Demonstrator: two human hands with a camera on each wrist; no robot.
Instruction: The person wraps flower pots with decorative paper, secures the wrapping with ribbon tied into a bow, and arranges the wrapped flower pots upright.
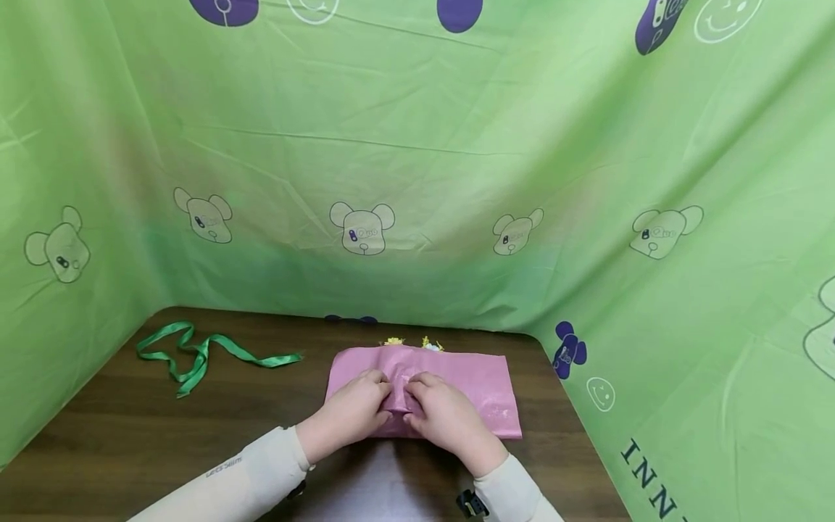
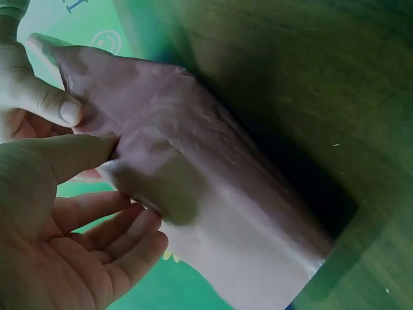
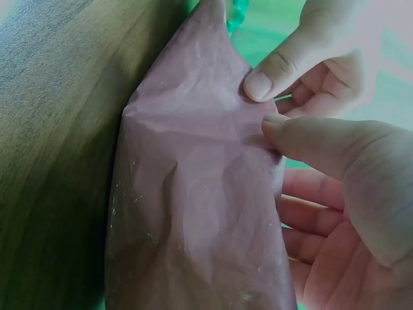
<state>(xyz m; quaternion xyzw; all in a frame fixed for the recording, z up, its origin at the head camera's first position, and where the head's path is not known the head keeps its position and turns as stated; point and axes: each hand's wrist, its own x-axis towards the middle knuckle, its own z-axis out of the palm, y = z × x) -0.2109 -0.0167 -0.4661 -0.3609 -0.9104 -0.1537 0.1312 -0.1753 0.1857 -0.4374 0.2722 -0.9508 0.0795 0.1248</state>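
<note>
A shiny pink wrapping sheet [image 1: 485,384] lies folded and wrinkled in front of me, its front edge lifted a little off the table. My left hand [image 1: 355,406] pinches its edge near the middle, thumb on the near face and fingers behind, as the left wrist view of the sheet [image 2: 193,148] shows. Close beside it, my right hand [image 1: 446,417] pinches the same edge; in the right wrist view its thumb [image 3: 316,139] presses the sheet [image 3: 193,206]. Small yellow flowers [image 1: 393,341] and a pale blue-white one [image 1: 432,346] peek out past the far edge; whatever lies under the sheet is hidden.
A loose green ribbon [image 1: 202,355] lies curled on the left of the dark wooden table [image 1: 215,442]. Green printed cloth [image 1: 365,159] hangs behind and along both sides of the table.
</note>
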